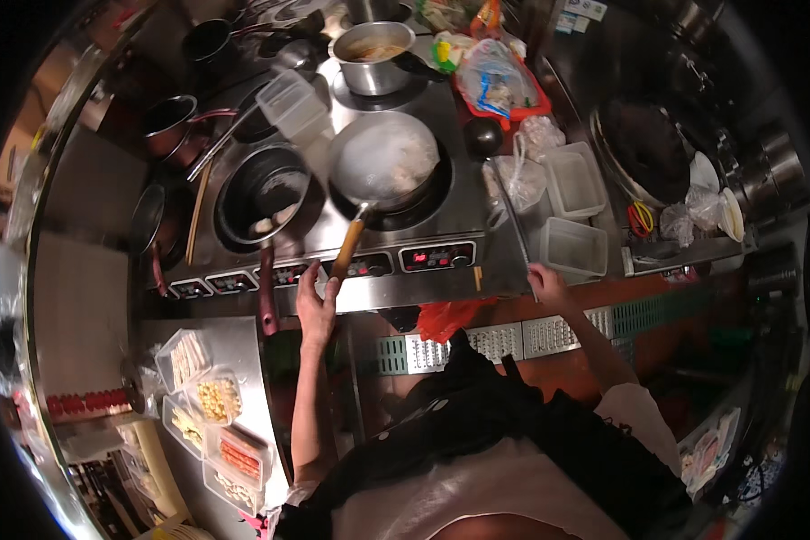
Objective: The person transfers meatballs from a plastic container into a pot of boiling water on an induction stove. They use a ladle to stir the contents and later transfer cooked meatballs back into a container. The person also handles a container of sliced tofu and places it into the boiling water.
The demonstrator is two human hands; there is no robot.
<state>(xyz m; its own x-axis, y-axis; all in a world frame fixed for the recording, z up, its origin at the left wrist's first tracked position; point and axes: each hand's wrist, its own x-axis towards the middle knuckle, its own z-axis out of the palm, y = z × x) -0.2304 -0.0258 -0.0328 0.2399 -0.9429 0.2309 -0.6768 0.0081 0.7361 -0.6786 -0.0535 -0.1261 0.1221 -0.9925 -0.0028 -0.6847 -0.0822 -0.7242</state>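
My left hand (318, 302) is at the stove's front edge, touching or right beside the wooden handle (349, 246) of a wok; its fingers are not closed around it. Pale, steaming food fills the wok (383, 159). In my right hand (549, 286) is the end of the long metal handle of a ladle, whose dark bowl (483, 137) lies beyond, right of the wok. To the wok's left a black frying pan (263, 194) holds a few pale pieces, its dark red handle pointing towards me.
A steel pot (373, 59) of food stands behind the wok. Stacked plastic containers (292, 106) sit at its left. Two plastic tubs (574, 247) and knotted plastic bags (517, 181) lie right of the stove. Food tubs (239, 458) stand at lower left. A covered round vessel (641, 148) is far right.
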